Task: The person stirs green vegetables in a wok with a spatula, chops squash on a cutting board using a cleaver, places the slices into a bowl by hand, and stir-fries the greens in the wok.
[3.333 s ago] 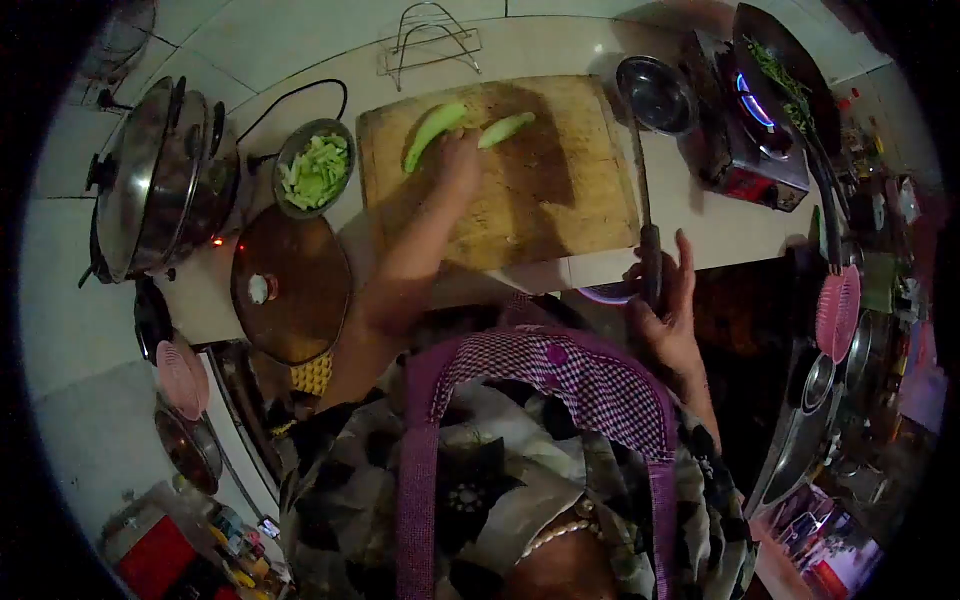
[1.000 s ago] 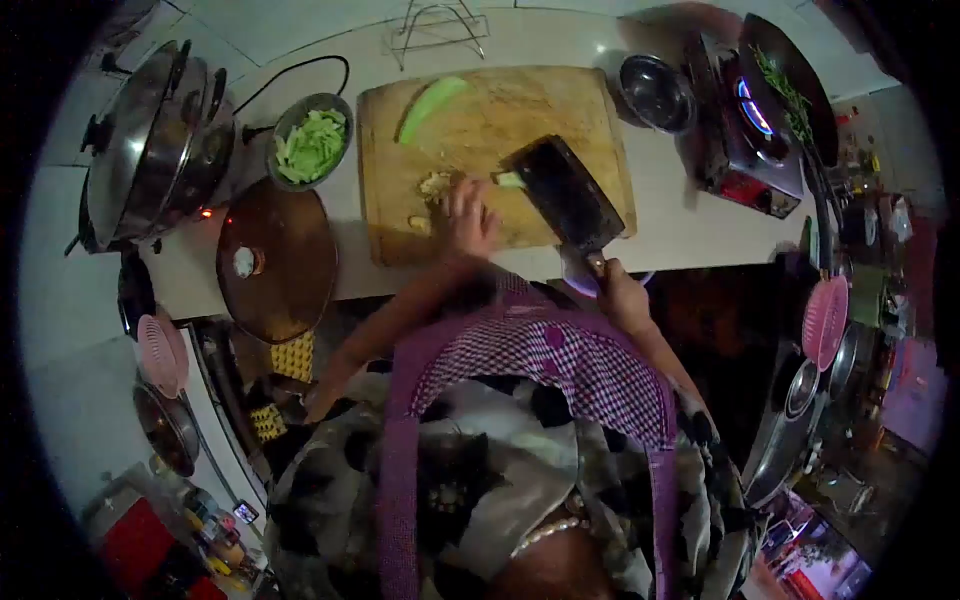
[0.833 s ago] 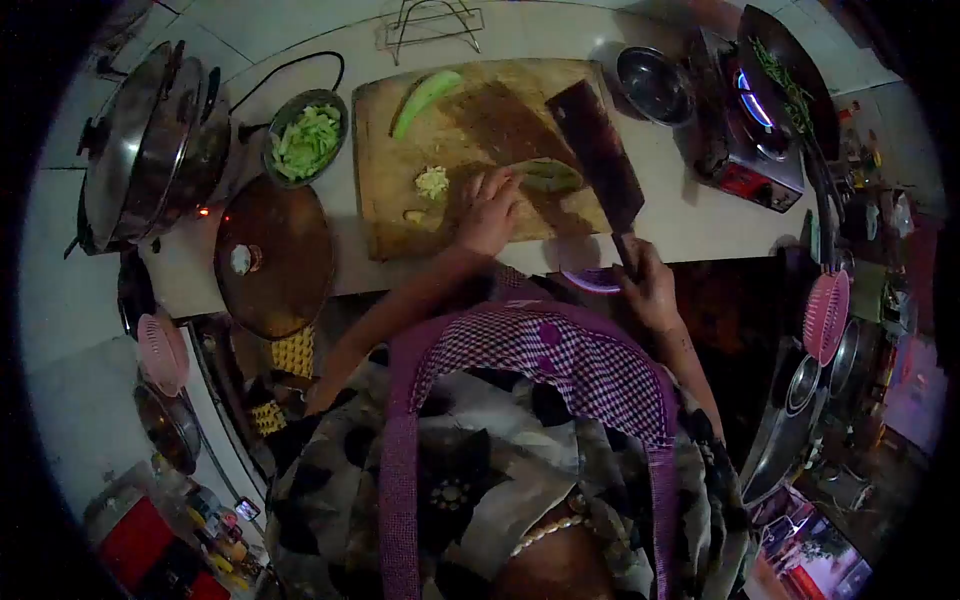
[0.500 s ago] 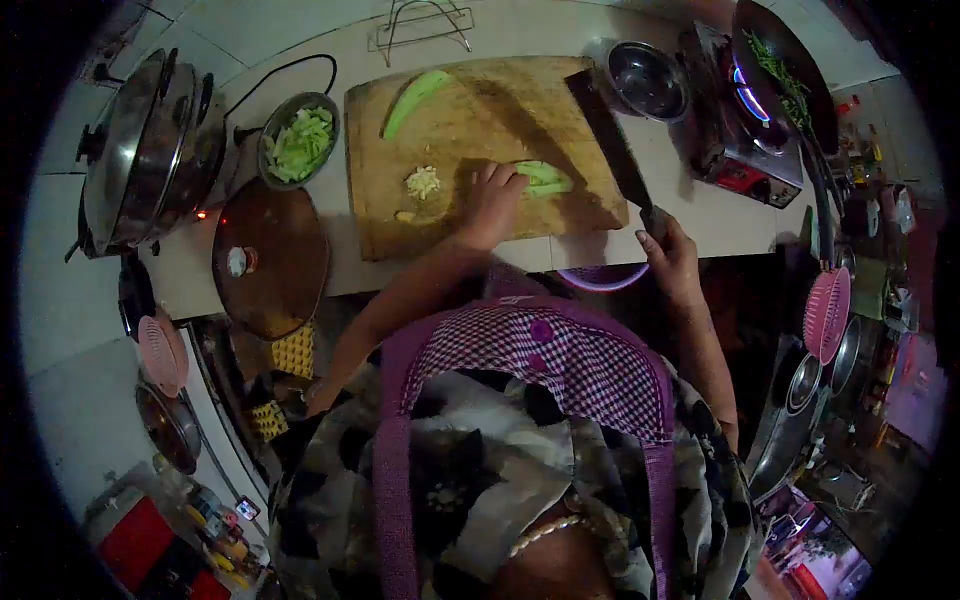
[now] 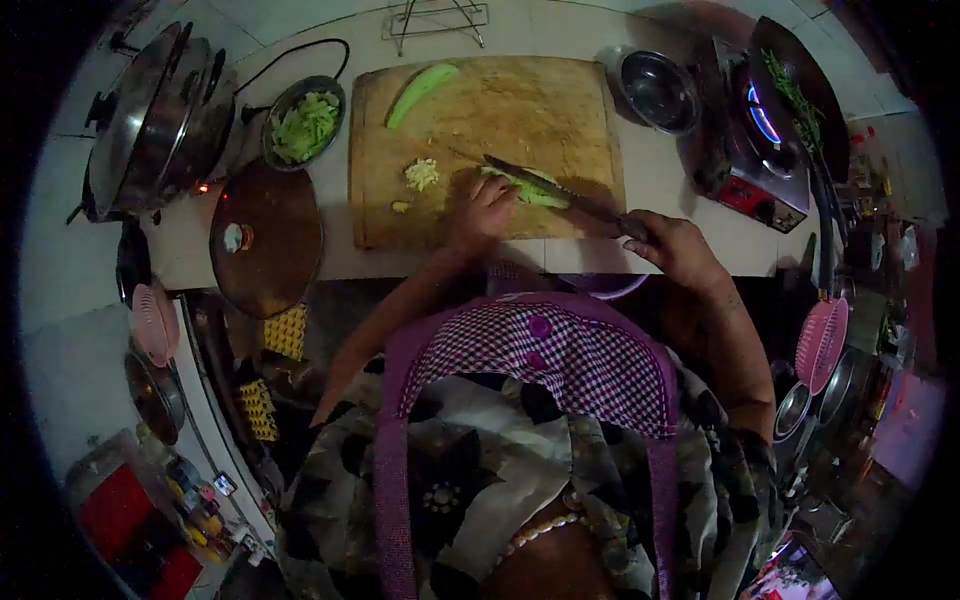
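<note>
In the head view, my right hand (image 5: 685, 252) grips the handle of a long-bladed kitchen knife (image 5: 592, 208). Its blade slants leftward over a pale green gourd piece (image 5: 545, 198) near the front of the wooden cutting board (image 5: 545, 100). The fingers of my left hand (image 5: 480, 218) are bent over the left end of that piece, close to the blade. A second, long gourd piece (image 5: 420, 95) lies at the board's back left. Chopped garlic (image 5: 421, 174) sits in a small heap left of my left hand, with a small pale bit (image 5: 401, 207) in front of it.
Left of the board is a bowl (image 5: 341, 112) of green slices (image 5: 305, 128), a round lid (image 5: 265, 265) and a large steamer pot (image 5: 140, 125). To the right are a dark bowl (image 5: 658, 92) and a lit gas stove (image 5: 755, 200) carrying a wok (image 5: 825, 95) with green vegetables.
The knife has swung from the board's right edge to over the gourd piece, as my right hand moved slightly left and turned. My left hand stays at the piece.
</note>
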The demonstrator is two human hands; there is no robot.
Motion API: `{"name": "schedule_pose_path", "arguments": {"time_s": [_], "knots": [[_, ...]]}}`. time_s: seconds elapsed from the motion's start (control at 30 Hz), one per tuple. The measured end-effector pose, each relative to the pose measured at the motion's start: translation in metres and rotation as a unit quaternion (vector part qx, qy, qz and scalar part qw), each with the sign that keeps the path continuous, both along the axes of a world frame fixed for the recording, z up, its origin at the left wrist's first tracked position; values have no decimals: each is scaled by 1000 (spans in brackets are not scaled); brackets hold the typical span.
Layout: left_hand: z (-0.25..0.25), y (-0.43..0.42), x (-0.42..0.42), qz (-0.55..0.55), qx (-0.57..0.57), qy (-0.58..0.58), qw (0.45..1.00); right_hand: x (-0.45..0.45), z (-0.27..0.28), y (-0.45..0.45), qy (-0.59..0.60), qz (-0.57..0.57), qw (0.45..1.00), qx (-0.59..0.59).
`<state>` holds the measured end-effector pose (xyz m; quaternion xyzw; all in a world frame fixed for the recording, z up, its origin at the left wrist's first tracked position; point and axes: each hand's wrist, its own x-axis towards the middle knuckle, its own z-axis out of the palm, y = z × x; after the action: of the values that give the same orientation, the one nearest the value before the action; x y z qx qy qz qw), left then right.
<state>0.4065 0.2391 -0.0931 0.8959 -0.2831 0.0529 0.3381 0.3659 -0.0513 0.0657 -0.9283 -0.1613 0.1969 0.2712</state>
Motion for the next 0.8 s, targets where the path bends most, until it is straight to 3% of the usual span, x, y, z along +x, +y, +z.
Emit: {"name": "schedule_pose_path", "arguments": {"time_s": [0.17, 0.23, 0.37, 0.47, 0.57, 0.67, 0.7, 0.8], "knots": [[-27, -14, -7, 73, -24, -37, 996, 20, -6, 0, 16, 51, 993, -104], [-10, -21, -9, 104, -32, -30, 994, 21, -19, 9, 55, 40, 985, -156], [-7, -13, -8, 112, -34, -75, 990, 20, -70, 13, -15, 55, 988, -141], [-14, -11, -13, 106, -28, -121, 986, 16, -59, 5, -20, -4, 999, 30], [4, -9, -18, 62, -48, -126, 989, 12, -67, -19, -9, -52, 998, 27], [2, -7, -12, 119, 5, -1, 993, 12, -59, -29, 17, -113, 987, 117], [5, -9, -6, 130, 12, -18, 991, 15, -48, -28, 63, -145, 982, 105], [23, -20, 19, 131, 25, -38, 990, 11, -42, -25, 35, -158, 980, 120]]}}
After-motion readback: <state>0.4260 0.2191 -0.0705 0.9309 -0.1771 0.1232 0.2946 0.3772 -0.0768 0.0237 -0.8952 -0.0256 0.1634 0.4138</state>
